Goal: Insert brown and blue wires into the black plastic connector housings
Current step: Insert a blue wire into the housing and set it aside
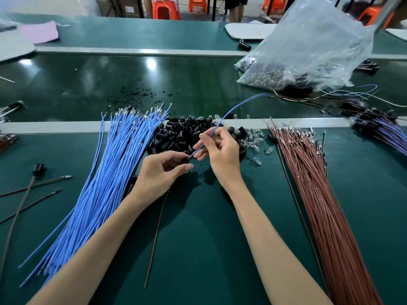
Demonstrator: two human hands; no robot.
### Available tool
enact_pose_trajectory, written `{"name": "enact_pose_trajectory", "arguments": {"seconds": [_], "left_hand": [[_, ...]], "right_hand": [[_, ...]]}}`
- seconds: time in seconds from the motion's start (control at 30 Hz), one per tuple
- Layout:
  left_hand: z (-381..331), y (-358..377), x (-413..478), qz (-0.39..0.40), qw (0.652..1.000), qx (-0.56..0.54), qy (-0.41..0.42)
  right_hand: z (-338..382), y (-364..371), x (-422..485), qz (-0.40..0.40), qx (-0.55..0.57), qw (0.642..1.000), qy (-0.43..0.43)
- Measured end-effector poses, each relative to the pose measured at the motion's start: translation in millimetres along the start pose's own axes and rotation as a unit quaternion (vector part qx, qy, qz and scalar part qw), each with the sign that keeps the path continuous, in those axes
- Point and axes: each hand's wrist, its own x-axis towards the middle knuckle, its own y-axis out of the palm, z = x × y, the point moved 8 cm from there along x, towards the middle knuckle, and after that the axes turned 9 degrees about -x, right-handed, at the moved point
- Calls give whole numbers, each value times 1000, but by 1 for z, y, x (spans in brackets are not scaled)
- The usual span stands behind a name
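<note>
My left hand [163, 170] pinches a small black connector housing [184, 160], mostly hidden by the fingers. A brown wire [156, 234] trails from under that hand toward me. My right hand [222, 150] pinches a single blue wire [229, 112] near its tip, which meets the housing. The blue wire arcs away to the upper right. A fanned bundle of blue wires [105, 181] lies to the left, and a bundle of brown wires [319, 194] to the right. A pile of black housings [182, 133] lies just behind my hands.
Small clear glass bulbs [255, 139] are scattered right of the pile. A plastic bag of parts [308, 51] sits at the back right, with finished assemblies [378, 124] at the right edge. Loose brown wires [33, 188] lie at the left. A raised grey rail [55, 127] crosses the green table.
</note>
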Motion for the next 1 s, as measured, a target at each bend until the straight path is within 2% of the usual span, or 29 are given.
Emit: {"name": "enact_pose_trajectory", "arguments": {"seconds": [0.13, 0.37, 0.6, 0.7, 0.87, 1.0], "left_hand": [[-2, 0, -1, -2, 1000, 0, 2], [-2, -2, -1, -11, 999, -41, -4], [3, 10, 5, -31, 993, -94, -57], [2, 20, 3, -46, 994, -91, -47], [4, 17, -1, -59, 993, -96, -35], [4, 19, -1, -53, 995, -76, -33]], "right_hand": [[1, 11, -2, 34, -24, 999, -10], [-1, 18, -2, 74, 6, 997, 31], [5, 11, 5, 48, -49, 997, 38], [5, 14, 5, 65, -86, 993, 56], [12, 4, 11, 56, -153, 986, 25], [6, -1, 11, 77, -151, 985, 42]]}}
